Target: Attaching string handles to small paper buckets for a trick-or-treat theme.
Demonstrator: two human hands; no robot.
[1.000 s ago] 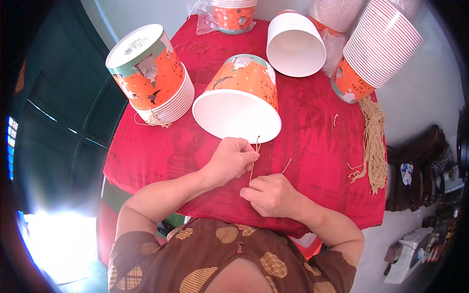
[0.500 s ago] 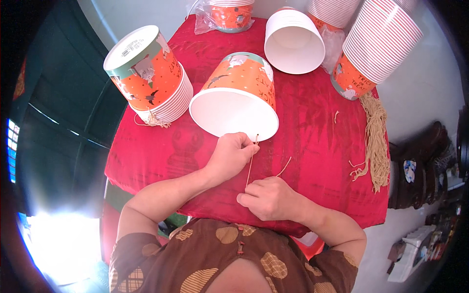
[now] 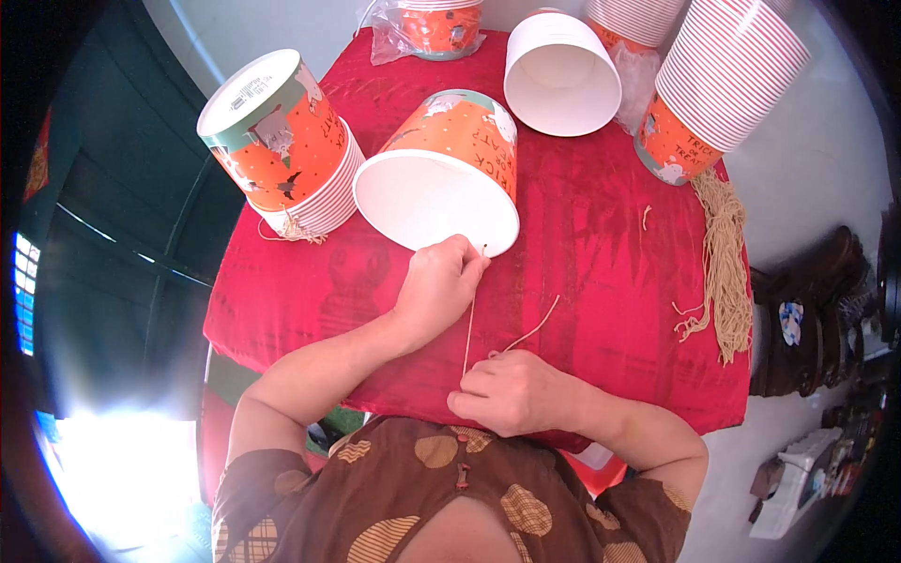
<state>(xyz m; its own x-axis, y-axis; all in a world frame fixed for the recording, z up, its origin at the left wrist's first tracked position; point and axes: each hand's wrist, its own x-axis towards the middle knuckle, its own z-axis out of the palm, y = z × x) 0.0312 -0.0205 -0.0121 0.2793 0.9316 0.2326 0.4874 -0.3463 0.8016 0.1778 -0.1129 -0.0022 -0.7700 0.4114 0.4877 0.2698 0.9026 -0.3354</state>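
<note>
watching through the head camera from far off, i see the left hand (image 3: 437, 283) at the near rim of the orange bucket (image 3: 439, 178), just beside a small hole (image 3: 484, 250), and a thin tan cord (image 3: 470, 324) running down to the right hand (image 3: 514, 392). the right grip is closed on that cord, its loose end curling out past the knuckles; the left grip is pinched together, on the cord as far as i can tell, though the fingers hide whether it nips the rim too. to do this well, i would brace the rim close to the hole and draw the cord slowly, in line with the hole, lest the paper wall tear. the bucket lies tipped on the red-covered desk (image 3: 601, 328), mouth toward the wearer, with only white lining showing inside. behind it another bucket (image 3: 563, 86) faces its pale mouth this way, also showing nothing within. the left stack (image 3: 282, 141) stands base up, its containers nested; the right stack (image 3: 727, 84) is nested base down, hiding what is inside, beside a bundle of cords (image 3: 721, 267).
</note>
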